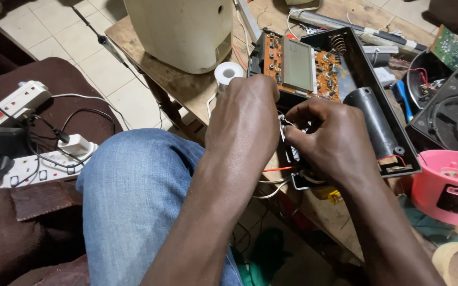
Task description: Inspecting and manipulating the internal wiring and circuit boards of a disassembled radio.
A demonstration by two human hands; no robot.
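a: left hand (244, 119) curled over the edge of the worn wooden tabletop (186, 87), knuckles up, fingers folded down out of sight. grip there impossible to tell, possibly pinching the same small part.

b: right hand (331, 139)?

a: bent inward, fingertips pinched narrow on a small metal-framed part with thin wires (288, 139), right between both hands. mostly hidden, so hard to say exactly what kind of part.

b: wires visible?

a: a red wire (278, 169) and pale ones trailing out below the hands, past the tabletop's edge.

b: just behind the hands?

a: open black plastic casing (385, 130) lying on the tabletop, with an orange circuit board carrying a grey rectangular display (299, 64) propped at its far end, and a black cylinder (373, 114) lying inside, just beside the right hand.

b: farther off?

a: white spool of solder (229, 73) near the left hand's knuckles, cream plastic housing (184, 32) behind it. pink plastic tub (449, 185) at the right. blue-jeaned knee (139, 196) below the left forearm; white power strips with plugs (33, 159) on a brown cushion at the left.
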